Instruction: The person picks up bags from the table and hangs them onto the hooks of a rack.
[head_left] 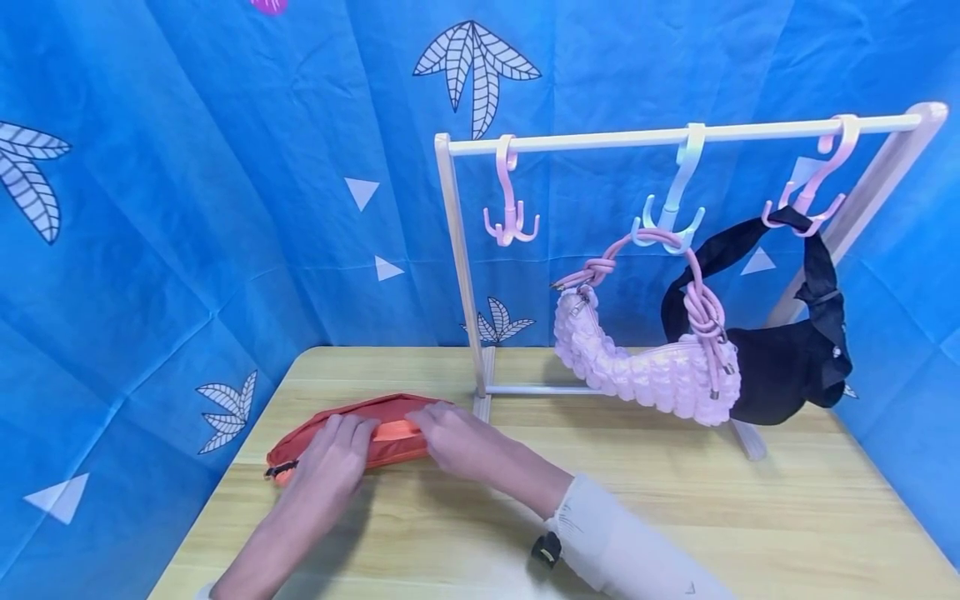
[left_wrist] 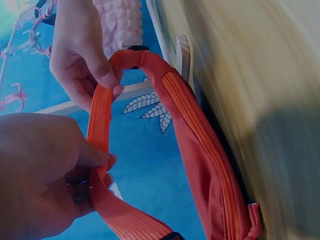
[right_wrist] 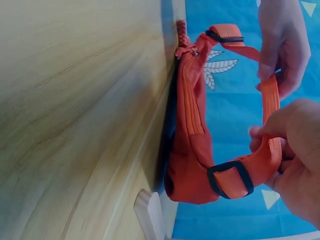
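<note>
An orange-red zippered waist bag (head_left: 330, 425) rests on the wooden table at the left, with its orange webbing strap (right_wrist: 270, 100) raised above it in a loop. My left hand (head_left: 333, 454) pinches the strap between thumb and fingers. A short way along the same strap, my right hand (head_left: 457, 437) pinches it too, as the left wrist view shows with the right hand (left_wrist: 82, 52) at the upper left. A black slide buckle (right_wrist: 231, 180) sits on the strap near one end of the bag. The zipper (left_wrist: 200, 135) runs along the bag's side.
To the right stands a rack with a white bar (head_left: 600, 142). A pink hook (head_left: 510, 208) hangs bare. A blue hook (head_left: 678, 200) carries a pink puffy bag (head_left: 645, 367); another pink hook (head_left: 817, 187) carries a black bag (head_left: 780, 367). Blue curtain (head_left: 360, 300) surrounds the table (head_left: 450, 533).
</note>
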